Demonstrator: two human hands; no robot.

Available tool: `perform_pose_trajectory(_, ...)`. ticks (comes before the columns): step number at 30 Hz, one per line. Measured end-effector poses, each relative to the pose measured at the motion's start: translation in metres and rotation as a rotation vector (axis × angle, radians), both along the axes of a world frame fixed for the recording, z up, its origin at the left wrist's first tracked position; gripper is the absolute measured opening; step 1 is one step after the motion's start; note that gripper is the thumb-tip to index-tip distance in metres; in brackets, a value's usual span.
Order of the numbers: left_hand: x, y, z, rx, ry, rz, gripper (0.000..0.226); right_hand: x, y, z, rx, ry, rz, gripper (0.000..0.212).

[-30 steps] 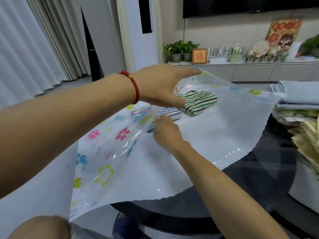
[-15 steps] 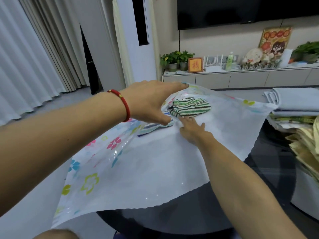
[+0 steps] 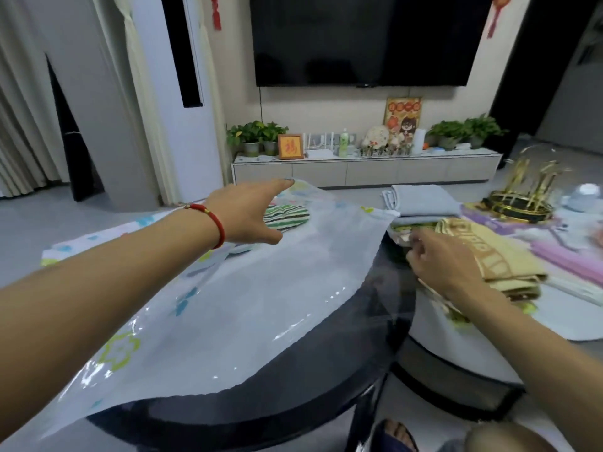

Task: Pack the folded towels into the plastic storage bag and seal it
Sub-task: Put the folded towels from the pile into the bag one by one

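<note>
The plastic storage bag (image 3: 228,298), white underneath with a clear flowered top layer, lies across the dark round table (image 3: 326,380). A green-and-brown striped folded towel (image 3: 288,216) sits inside it at the far end. My left hand (image 3: 251,212), with a red bracelet on the wrist, holds the top layer lifted on straight, spread fingers. My right hand (image 3: 437,261) is outside the bag at the right, its fingers curled on the left end of a folded beige towel (image 3: 496,256). This towel tops a stack. Folded grey towels (image 3: 424,200) lie just behind it.
A gold wire stand (image 3: 522,194) and pink and purple sheets (image 3: 574,259) lie right of the towel stack. A TV cabinet (image 3: 365,168) with plants stands beyond the table. My foot (image 3: 393,435) shows beneath the table's front edge.
My right hand came out of the bag and swung right onto the towel stack. The striped towel stayed in the bag. My left hand keeps the top layer up; the view tilted up.
</note>
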State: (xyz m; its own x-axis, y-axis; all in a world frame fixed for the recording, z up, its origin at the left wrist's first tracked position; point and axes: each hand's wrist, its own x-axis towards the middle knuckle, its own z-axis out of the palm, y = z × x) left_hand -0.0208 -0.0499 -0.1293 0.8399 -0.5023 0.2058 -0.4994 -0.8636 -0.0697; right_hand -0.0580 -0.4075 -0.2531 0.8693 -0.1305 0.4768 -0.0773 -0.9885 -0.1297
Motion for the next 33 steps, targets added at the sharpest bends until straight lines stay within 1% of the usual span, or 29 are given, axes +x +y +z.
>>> perform_pose_trajectory(1, 0.001, -0.007, 0.0, -0.026, 0.005, 0.002, 0.098, -0.003, -0.027, 0.003, 0.02, -0.023, -0.121, 0.022)
perform_pose_trajectory(2, 0.002, -0.013, -0.001, -0.054, 0.019, -0.002, 0.098, -0.004, -0.053, 0.004, 0.04, -0.014, -0.225, 0.024)
perform_pose_trajectory(5, 0.006, -0.029, -0.002, -0.132, 0.065, -0.018, 0.095, 0.002, -0.11, -0.001, 0.155, 0.201, -0.42, 0.039)
perform_pose_trajectory(7, 0.009, -0.035, -0.005, -0.163, 0.08, -0.024, 0.091, 0.011, -0.128, -0.008, 0.248, 0.315, -0.476, 0.043)
perform_pose_trajectory(9, 0.012, -0.038, -0.009, -0.181, 0.065, -0.029, 0.085, 0.022, -0.135, -0.012, 0.302, 0.384, -0.518, 0.043)
perform_pose_trajectory(12, 0.014, -0.041, -0.015, -0.149, 0.025, -0.025, 0.082, 0.03, -0.141, -0.013, 0.292, 0.417, -0.592, 0.036)
perform_pose_trajectory(14, 0.015, -0.045, -0.019, -0.119, 0.017, -0.022, 0.082, 0.031, -0.146, -0.011, 0.281, 0.401, -0.606, 0.038)
perform_pose_trajectory(17, 0.013, -0.05, -0.024, -0.068, 0.004, -0.014, 0.079, 0.033, -0.146, 0.006, 0.31, 0.369, -0.514, 0.054)
perform_pose_trajectory(20, 0.003, -0.052, -0.023, 0.01, 0.007, 0.043, 0.072, 0.031, -0.135, 0.031, 0.424, 0.44, -0.37, 0.056)
perform_pose_trajectory(21, -0.002, -0.05, -0.022, 0.042, 0.002, 0.068, 0.068, 0.027, -0.13, 0.039, 0.482, 0.475, -0.33, 0.056)
perform_pose_trajectory(24, -0.019, -0.04, -0.025, 0.12, -0.003, 0.16, 0.055, 0.009, -0.113, 0.062, 0.836, 0.613, -0.19, 0.044)
perform_pose_trajectory(25, -0.026, -0.035, -0.027, 0.131, 0.005, 0.191, 0.053, -0.001, -0.105, 0.069, 0.926, 0.652, -0.143, 0.04)
perform_pose_trajectory(27, -0.04, -0.021, -0.034, 0.127, 0.043, 0.232, 0.049, -0.018, -0.086, 0.083, 1.006, 0.682, -0.042, 0.036)
perform_pose_trajectory(29, -0.054, -0.009, -0.047, 0.11, 0.116, 0.235, 0.051, -0.035, -0.063, 0.094, 1.028, 0.685, 0.065, 0.031)
perform_pose_trajectory(32, -0.073, 0.006, -0.074, 0.142, 0.277, 0.256, 0.066, -0.057, -0.021, 0.099, 1.034, 0.739, 0.227, 0.029)
perform_pose_trajectory(33, -0.078, 0.009, -0.082, 0.125, 0.336, 0.268, 0.072, -0.06, -0.006, 0.097, 1.04, 0.746, 0.274, 0.027)
